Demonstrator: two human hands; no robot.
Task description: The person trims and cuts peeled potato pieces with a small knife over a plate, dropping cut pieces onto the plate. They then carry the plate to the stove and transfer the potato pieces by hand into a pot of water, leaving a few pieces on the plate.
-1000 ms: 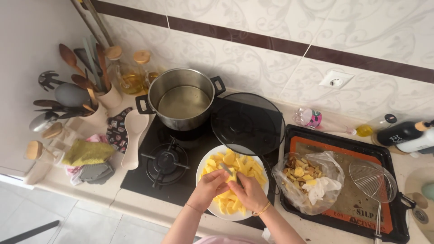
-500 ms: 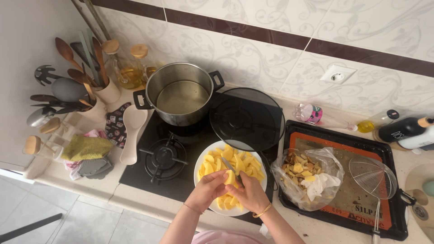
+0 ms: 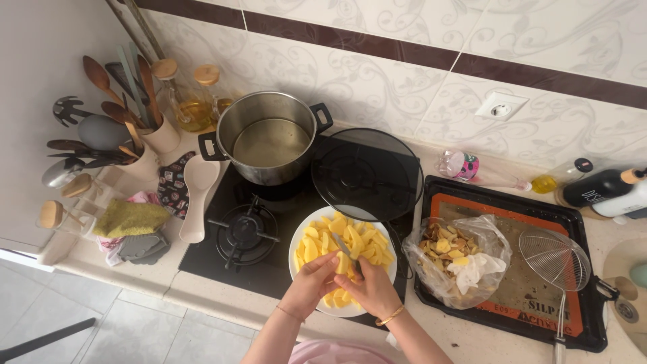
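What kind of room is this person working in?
Most likely a home kitchen. A steel pot sits on a black gas hob, crocks of wooden spoons stand by the tiled wall, and both hands cut a potato piece over a white plate.

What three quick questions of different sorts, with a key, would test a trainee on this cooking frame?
1. True or false: the steel pot stands left of the glass lid.
2. What does the right hand hold? A) knife B) spoon C) cup
3. Fill in: the wire skimmer lies on the dark ____.

Key: 1 true. 2 A, the knife cuts a potato piece held by the left hand over the white plate. 3 tray.
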